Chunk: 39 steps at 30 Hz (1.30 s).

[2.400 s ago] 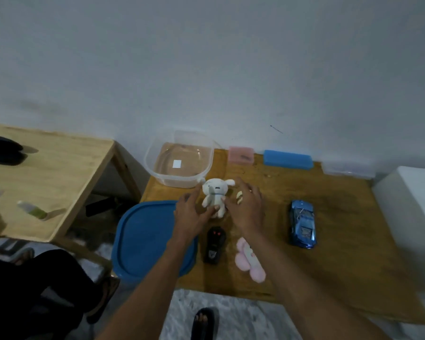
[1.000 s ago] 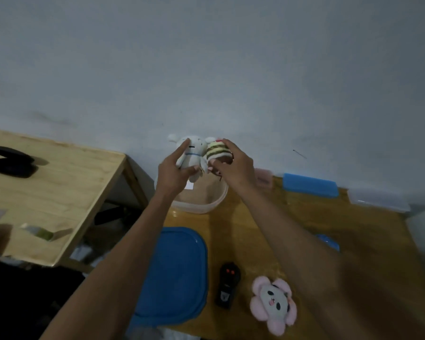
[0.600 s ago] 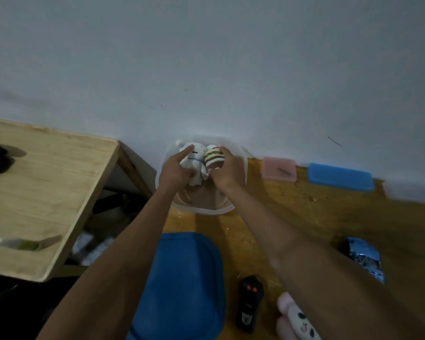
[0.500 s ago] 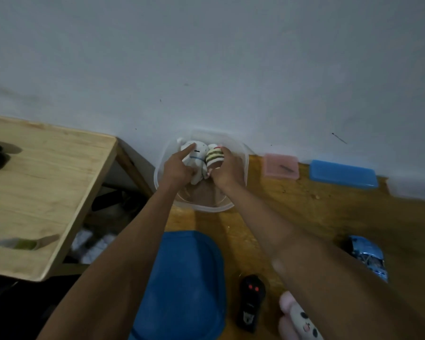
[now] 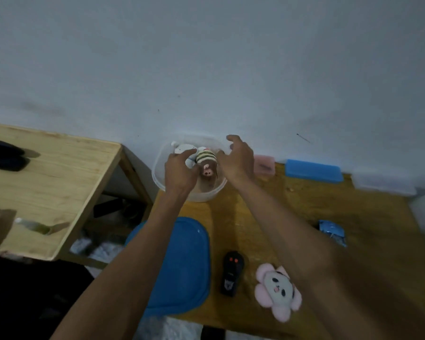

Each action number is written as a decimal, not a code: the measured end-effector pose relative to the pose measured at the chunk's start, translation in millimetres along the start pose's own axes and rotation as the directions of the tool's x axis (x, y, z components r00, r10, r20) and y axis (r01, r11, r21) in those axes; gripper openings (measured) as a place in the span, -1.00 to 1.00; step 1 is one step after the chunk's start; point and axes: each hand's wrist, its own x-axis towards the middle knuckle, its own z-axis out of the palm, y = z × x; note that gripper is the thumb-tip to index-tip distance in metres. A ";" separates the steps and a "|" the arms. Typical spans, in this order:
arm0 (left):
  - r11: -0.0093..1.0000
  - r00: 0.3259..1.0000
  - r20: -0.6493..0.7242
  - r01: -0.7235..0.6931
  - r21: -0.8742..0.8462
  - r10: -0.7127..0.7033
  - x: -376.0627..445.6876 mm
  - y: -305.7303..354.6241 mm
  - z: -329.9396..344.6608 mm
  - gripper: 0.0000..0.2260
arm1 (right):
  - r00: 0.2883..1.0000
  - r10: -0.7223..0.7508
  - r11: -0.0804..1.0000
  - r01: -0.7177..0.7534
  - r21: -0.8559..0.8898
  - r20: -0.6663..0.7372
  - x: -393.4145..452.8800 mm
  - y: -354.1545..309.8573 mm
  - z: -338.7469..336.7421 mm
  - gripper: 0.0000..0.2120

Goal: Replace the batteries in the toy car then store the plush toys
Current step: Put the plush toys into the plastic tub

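Observation:
A clear plastic tub (image 5: 220, 190) stands at the back of the brown table, against the wall. Inside it lie a white plush (image 5: 182, 149) and a striped plush (image 5: 206, 159) with a pink snout. My left hand (image 5: 179, 171) still grips the white plush in the tub. My right hand (image 5: 238, 158) hovers just right of the striped plush with its fingers spread and nothing in them. A pink flower plush (image 5: 277, 292) lies near the table's front edge. The blue toy car (image 5: 333, 231) sits at the right, partly behind my right forearm.
The tub's blue lid (image 5: 182, 266) lies at the table's front left, a black remote control (image 5: 232, 276) right of it. A pink box (image 5: 264, 165), a blue box (image 5: 313, 170) and a clear box (image 5: 383, 184) line the wall. A lighter wooden table (image 5: 47, 182) stands to the left.
Both hands lifted the white and striped plush off the table and lowered them into the tub. My right hand has now let go of the striped plush and opened.

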 end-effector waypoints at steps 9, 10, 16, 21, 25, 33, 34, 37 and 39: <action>0.996 0.990 0.115 -0.078 -0.049 0.083 -171.1 22.0 27.4 -0.59 | 1.000 0.017 0.999 -0.017 -0.031 0.014 -133.1 90.0 -101.6 -0.61; 0.998 0.986 0.156 -0.056 -0.035 0.061 -186.6 18.7 33.8 -0.55 | 0.997 0.060 0.998 -0.059 -0.025 0.055 -146.0 103.2 -106.8 -0.57; 0.992 0.967 0.246 0.039 0.123 -0.069 -242.4 -1.8 68.8 -0.46 | 0.961 0.123 0.992 -0.112 -0.057 0.249 -204.9 170.8 -110.3 -0.39; 0.963 0.955 0.260 0.076 0.257 -0.145 -254.5 -25.0 85.6 -0.42 | 0.933 0.208 0.974 -0.170 -0.149 0.293 -226.2 205.8 -96.7 -0.25; 0.943 0.946 0.256 0.114 0.312 -0.199 -256.6 -30.1 87.5 -0.39 | 0.917 0.248 0.969 -0.226 -0.104 0.314 -229.2 218.6 -88.2 -0.26; 0.978 0.955 0.229 0.162 0.128 -0.188 -251.9 -31.8 85.8 -0.39 | 0.945 0.278 0.958 -0.286 0.020 0.174 -226.7 212.1 -83.5 -0.15; 0.983 0.959 0.221 0.160 0.090 -0.177 -250.1 -29.3 83.6 -0.39 | 0.950 0.273 0.958 -0.283 0.047 0.154 -223.9 206.5 -87.5 -0.16; 0.993 0.977 0.185 0.115 -0.038 -0.106 -236.3 -13.5 70.9 -0.37 | 0.973 0.207 0.968 -0.218 0.121 0.099 -206.5 186.1 -99.1 -0.29; 0.987 0.988 0.153 0.060 -0.152 -0.036 -221.2 3.4 57.5 -0.39 | 0.986 0.154 0.970 -0.165 0.180 0.071 -191.1 166.3 -105.4 -0.29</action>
